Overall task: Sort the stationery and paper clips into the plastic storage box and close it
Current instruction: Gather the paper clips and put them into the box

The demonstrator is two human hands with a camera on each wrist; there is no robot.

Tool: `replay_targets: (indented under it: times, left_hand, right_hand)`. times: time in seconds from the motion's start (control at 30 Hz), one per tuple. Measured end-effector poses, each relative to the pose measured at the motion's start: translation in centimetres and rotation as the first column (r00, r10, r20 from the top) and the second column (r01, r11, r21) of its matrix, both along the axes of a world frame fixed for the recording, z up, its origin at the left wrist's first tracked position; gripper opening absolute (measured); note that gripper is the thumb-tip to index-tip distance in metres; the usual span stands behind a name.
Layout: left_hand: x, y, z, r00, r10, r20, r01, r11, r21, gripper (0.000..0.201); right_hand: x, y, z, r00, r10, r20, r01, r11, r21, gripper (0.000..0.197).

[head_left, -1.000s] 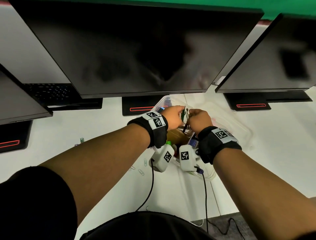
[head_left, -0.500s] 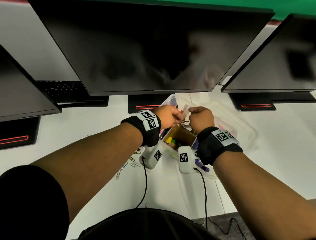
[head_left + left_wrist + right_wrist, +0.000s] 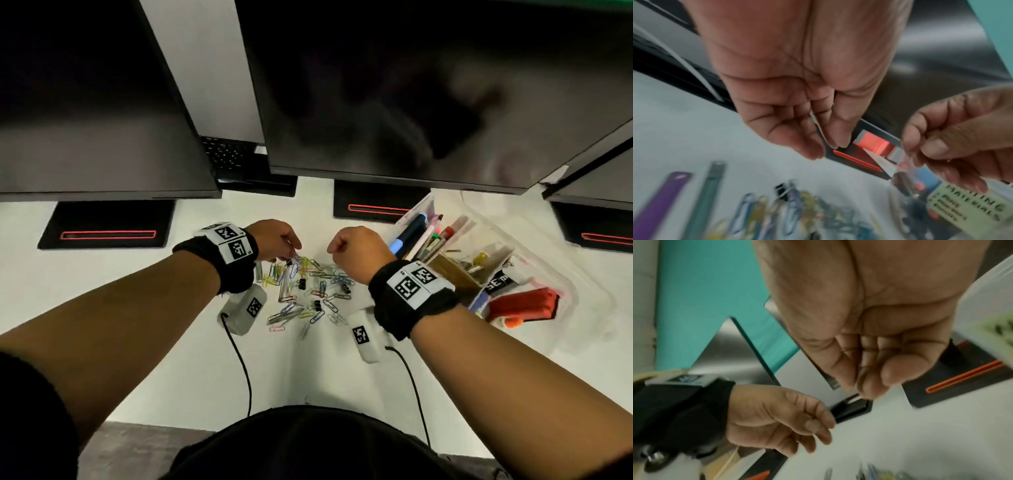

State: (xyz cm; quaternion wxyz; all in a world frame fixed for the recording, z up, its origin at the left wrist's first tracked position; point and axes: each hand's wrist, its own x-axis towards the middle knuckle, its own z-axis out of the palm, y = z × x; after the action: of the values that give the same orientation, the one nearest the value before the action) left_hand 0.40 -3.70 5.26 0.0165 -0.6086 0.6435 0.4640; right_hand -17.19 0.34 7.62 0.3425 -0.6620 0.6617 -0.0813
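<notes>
From the head view, we are looking down at a white bench (image 3: 178, 370) where a loose pile of coloured paper clips (image 3: 308, 291) and small black binder clips is lying between our two wrists. Our left hand (image 3: 274, 241) is hovering over the far left edge of that pile with its fingers curled down toward the clips; our right hand (image 3: 359, 253) is hanging over the pile's right side, closed into a loose fist. The clear plastic storage box (image 3: 561, 294) is sitting open just to the right of the right wrist, holding markers and pens (image 3: 411, 233) in the far compartment, a red stapler (image 3: 524, 305) at the near end and small clips in a brown compartment between them. Dark monitors (image 3: 394, 85) are standing along the back of the bench. From the left wrist view, our left hand (image 3: 797, 100) is curling its fingers inward, and whether anything is pinched we cannot tell through the blur; the right hand (image 3: 953, 138) is pinching thumb against fingertips beside it. The clips (image 3: 777, 216) are lying blurred below. From the right wrist view, our right hand (image 3: 875, 353) is closing thumb and fingers together, with nothing visible between them, and the left hand (image 3: 777, 421) is hanging half-curled over the bench.
</notes>
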Motion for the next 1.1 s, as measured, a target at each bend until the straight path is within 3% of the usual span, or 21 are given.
replay_targets:
  times: [0.1,0.23,0.4,0.57,0.63,0.73,0.9,1.1]
  left_hand:
    - [2.9,0.7,-1.1,0.994,-0.016,0.112,0.017,1.0,-0.007,0.026]
    - [5.3,1.4,-2.5,0.97,0.049,0.238,-0.032,0.997,-0.077,0.029]
    - [6.5,1.8,-4.6,0.945,0.09,0.314,-0.076,0.995,-0.058,0.03]
    - [6.1,2.0,-6.2,0.925,0.227,0.304,-0.215,0.974,-0.072,0.051]
    - [5.5,1.7,-6.6,0.917,0.276,0.288,-0.268,0.961,-0.068,0.058]
    - [4.2,1.6,-6.9,0.907,0.315,0.278,-0.311,0.949,-0.062,0.065]
    - [3.1,1.4,-7.3,0.908,0.279,0.312,-0.254,0.96,-0.119,0.049]
    - [3.3,1.1,-7.0,0.91,0.196,0.366,-0.162,0.979,-0.121,0.03]
  right_hand:
    - [1.9,0.5,-1.9,0.986,0.136,-0.096,-0.122,0.983,0.139,0.025]
    - [2.7,0.7,-4.8,0.976,0.132,-0.172,-0.094,0.972,0.215,0.028]
    - [2.9,0.4,-7.5,0.966,0.081,-0.245,-0.033,0.981,0.192,0.03]
    - [3.5,0.8,-8.6,0.974,-0.045,-0.222,0.067,0.993,0.093,0.034]
    - [4.2,1.3,-8.6,0.983,-0.038,-0.177,0.044,0.999,0.025,0.028]
    - [5.8,2.2,-8.3,0.986,0.086,-0.142,-0.091,0.995,-0.028,0.016]
    - [6.9,2.9,-9.1,0.955,0.191,-0.225,-0.178,0.981,0.079,0.029]
    - [5.9,3.2,-9.7,0.953,0.206,-0.223,-0.198,0.978,0.058,0.023]
